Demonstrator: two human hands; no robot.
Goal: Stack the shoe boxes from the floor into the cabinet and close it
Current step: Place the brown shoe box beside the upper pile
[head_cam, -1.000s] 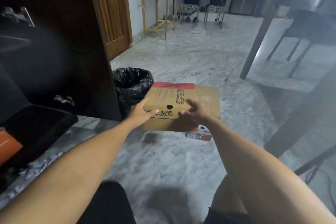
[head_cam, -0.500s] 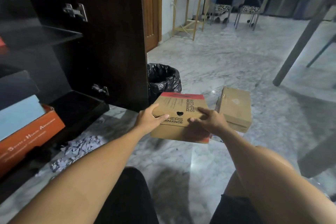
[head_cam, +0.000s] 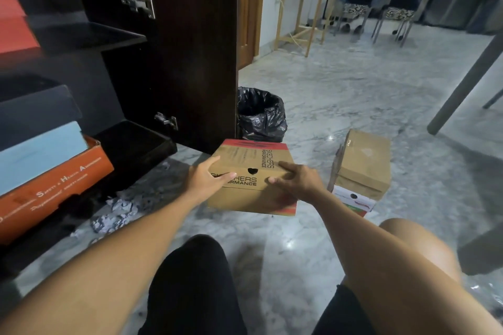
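Change: box in hand, a brown printed shoe box, sat on the other boxes at frame centre a second ago; now it is clear of them and nearer the cabinet at left.
Meaning: judged as mid-carry, with one box on its way in, two still on the floor and the door yet to be closed.
Left hand: left hand grips the box's left end, thumb on the lid, fingers across the printed front.
Right hand: right hand holds the right end, fingers curled over the lid edge.
Box in hand: plain corrugated card, red band at its far end, heart-shaped hole in front, flat rectangular lid.
Floor stack: kraft box on a white box, centre right, well apart from the carried one.
Cabinet: dark glossy wood, door open, metal hinges; at frame left an orange box under a pale blue one.
Floor: polished grey marble, reflective; crumpled paper lies by the cabinet base.
Bin: black plastic liner, wrinkled, behind the door.
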